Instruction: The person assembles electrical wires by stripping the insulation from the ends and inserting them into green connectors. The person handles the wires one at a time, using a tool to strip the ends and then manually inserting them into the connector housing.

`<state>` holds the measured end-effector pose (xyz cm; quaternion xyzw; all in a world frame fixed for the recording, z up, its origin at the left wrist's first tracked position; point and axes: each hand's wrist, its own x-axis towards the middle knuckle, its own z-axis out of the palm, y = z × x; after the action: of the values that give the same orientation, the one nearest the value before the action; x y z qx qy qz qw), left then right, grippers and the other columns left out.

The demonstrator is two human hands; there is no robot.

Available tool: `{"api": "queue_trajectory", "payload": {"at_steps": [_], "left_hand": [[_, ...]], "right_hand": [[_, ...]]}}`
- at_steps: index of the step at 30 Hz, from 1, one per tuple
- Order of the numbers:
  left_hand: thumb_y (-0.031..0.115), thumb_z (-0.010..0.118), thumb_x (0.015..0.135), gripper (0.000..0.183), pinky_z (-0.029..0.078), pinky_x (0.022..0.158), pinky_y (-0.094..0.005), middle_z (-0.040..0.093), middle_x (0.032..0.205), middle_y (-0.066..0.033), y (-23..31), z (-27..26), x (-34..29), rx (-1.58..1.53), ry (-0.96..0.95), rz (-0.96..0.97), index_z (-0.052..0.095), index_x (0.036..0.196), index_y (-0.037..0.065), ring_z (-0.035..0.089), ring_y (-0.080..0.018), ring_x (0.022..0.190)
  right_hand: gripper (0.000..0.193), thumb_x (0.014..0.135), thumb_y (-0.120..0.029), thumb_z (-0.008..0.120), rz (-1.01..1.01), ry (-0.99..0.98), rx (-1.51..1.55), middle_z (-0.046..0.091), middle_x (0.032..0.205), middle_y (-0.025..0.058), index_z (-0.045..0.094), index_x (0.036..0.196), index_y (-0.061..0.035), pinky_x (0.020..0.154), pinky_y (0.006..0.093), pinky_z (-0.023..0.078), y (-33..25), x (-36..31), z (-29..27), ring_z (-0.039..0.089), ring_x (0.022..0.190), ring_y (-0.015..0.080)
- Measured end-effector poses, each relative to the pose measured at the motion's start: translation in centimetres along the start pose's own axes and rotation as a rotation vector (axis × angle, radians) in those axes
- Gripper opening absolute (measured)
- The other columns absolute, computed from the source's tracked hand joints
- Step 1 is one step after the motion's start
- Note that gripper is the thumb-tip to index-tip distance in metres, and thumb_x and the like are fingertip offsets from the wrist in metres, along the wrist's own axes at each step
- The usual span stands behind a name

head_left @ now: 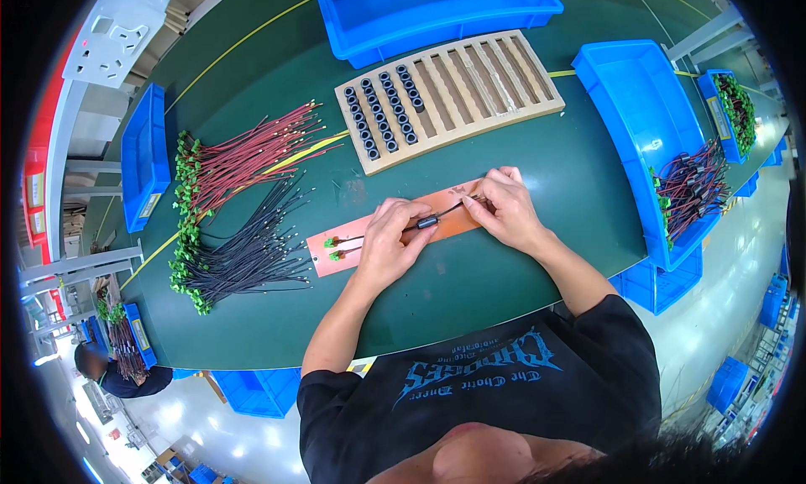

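Observation:
Over an orange-brown board, my two hands work on a pair of thin wires with green connectors at their left end. My left hand is closed around the wires, its fingers next to a small black ferrite core that sits around them. My right hand pinches the wires at their other end, to the right of the core. The wire tips are hidden by its fingers. Beyond the board stands a slotted wooden rack, its left slots filled with several black ferrite cores.
Bundles of red wires and black wires lie on the left of the green table. Blue bins stand at the back, left and right. The right one holds cored wires. A person is at far left.

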<state>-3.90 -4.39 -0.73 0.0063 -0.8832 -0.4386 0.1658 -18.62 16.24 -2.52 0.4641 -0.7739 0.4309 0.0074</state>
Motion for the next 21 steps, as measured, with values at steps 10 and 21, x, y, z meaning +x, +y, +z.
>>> {"api": "queue_trajectory", "payload": {"at_steps": [10,21], "left_hand": [[0.0,0.085,0.08,0.034,0.059,0.081,-0.0347,0.068,0.103,-0.01,0.5,-0.3,-0.5,-0.147,-0.025,-0.172,0.066,0.108,0.002,0.069,-0.0226,0.093],[-0.001,0.084,0.083,0.033,0.062,0.083,-0.0321,0.066,0.104,-0.0094,0.2,-0.5,-0.7,-0.183,-0.007,-0.237,0.063,0.108,0.002,0.073,-0.0203,0.094]], "right_hand": [[0.008,0.089,-0.012,0.076,-0.06,-0.012,-0.063,0.061,0.07,-0.0005,0.069,0.093,-0.0094,0.082,0.0385,0.041,-0.7,0.4,0.1,0.056,0.071,0.0193],[0.004,0.091,-0.012,0.073,-0.003,-0.059,-0.064,0.063,0.072,-0.0005,0.07,0.091,-0.009,0.084,0.0379,0.04,-1.0,0.5,-0.6,0.053,0.071,0.0195]]}}
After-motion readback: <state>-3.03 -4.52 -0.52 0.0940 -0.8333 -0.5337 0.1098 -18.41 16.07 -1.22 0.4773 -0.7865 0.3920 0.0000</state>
